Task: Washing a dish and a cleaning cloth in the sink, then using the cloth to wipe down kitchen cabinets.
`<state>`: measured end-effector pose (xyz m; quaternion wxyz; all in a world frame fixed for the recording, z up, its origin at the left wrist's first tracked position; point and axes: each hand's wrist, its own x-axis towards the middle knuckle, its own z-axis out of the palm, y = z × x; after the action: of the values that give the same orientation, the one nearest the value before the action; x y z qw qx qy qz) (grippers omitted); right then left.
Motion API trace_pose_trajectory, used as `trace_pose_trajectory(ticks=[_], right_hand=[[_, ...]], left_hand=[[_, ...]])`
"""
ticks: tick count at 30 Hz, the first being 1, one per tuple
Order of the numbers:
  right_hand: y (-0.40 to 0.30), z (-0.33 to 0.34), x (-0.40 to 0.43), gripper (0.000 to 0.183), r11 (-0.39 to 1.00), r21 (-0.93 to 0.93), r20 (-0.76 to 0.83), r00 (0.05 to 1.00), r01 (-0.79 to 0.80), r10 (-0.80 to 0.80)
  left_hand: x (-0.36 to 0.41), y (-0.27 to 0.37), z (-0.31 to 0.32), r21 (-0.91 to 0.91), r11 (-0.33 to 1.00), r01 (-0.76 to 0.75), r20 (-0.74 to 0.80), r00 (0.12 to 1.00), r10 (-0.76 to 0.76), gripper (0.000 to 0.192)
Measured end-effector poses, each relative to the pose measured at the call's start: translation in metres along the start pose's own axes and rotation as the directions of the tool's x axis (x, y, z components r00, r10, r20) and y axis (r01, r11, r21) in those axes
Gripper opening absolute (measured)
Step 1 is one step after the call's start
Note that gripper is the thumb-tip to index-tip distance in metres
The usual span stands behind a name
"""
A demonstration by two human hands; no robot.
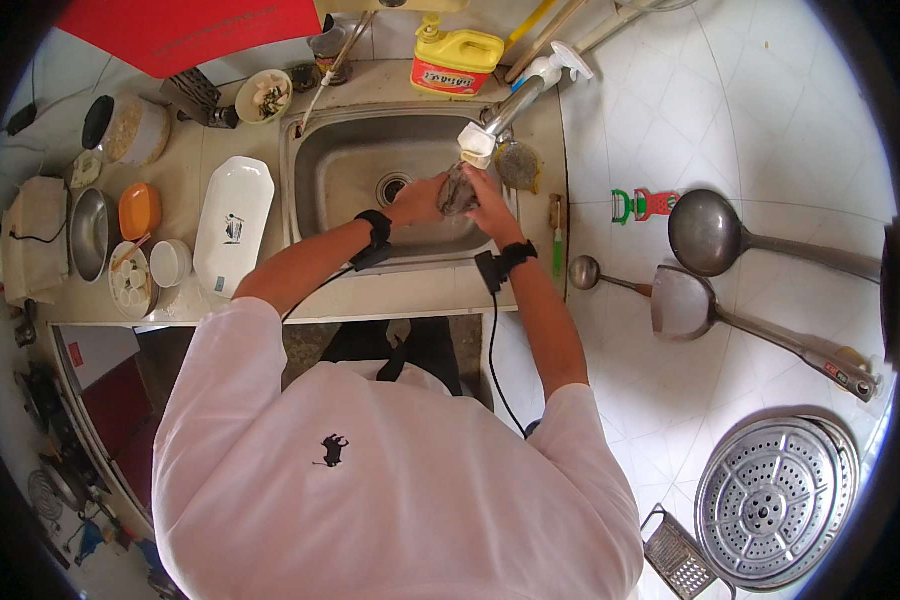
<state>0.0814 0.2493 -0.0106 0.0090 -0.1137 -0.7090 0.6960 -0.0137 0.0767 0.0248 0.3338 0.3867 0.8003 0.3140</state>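
Over the right side of the stainless steel sink, both hands grip a mottled grey item that looks like a wet rag; its exact kind is unclear. My left hand holds it from the left. On the other side, my right hand curls around its edge. The faucet, with a white cover on its spout, is directly above the item. Whether water runs cannot be made out. The drain shows just left of the hands.
A round grey scrubber lies at the sink's right rim. Behind stand a yellow detergent jug and a spray bottle. Left are a white rectangular plate, white bowls and an orange dish. A ladle hangs right.
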Motion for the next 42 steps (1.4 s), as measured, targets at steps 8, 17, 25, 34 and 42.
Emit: trace_pose_trajectory(ticks=[8, 17, 25, 34, 42], right_hand=[[-0.016, 0.050, 0.012, 0.045, 0.831, 0.551, -0.417, 0.836, -0.081, 0.357], [-0.032, 0.069, 0.003, 0.048, 0.999, -0.033, -0.221, 0.975, 0.017, -0.024], [-0.048, 0.085, -0.009, 0.078, 0.843, -0.500, -0.259, 0.895, 0.197, -0.363], [-0.081, 0.078, 0.009, 0.046, 0.857, -0.458, -0.224, 0.902, 0.237, -0.369], [-0.009, 0.079, 0.009, 0.033, 0.839, -0.540, -0.404, 0.856, 0.059, -0.321]], left_hand=[[-0.010, 0.008, -0.024, -0.595, 0.786, 0.166, 0.178, 0.981, -0.072, 0.077], [-0.029, -0.020, -0.010, -0.847, 0.532, 0.010, 0.084, 0.990, 0.114, 0.104], [-0.026, 0.011, -0.020, -0.655, 0.675, -0.339, -0.250, 0.940, 0.230, 0.100], [-0.021, 0.033, 0.000, -0.631, 0.595, -0.497, -0.538, 0.834, 0.126, 0.049], [-0.026, 0.044, 0.031, -0.952, 0.295, -0.079, -0.218, 0.852, -0.476, 0.038]])
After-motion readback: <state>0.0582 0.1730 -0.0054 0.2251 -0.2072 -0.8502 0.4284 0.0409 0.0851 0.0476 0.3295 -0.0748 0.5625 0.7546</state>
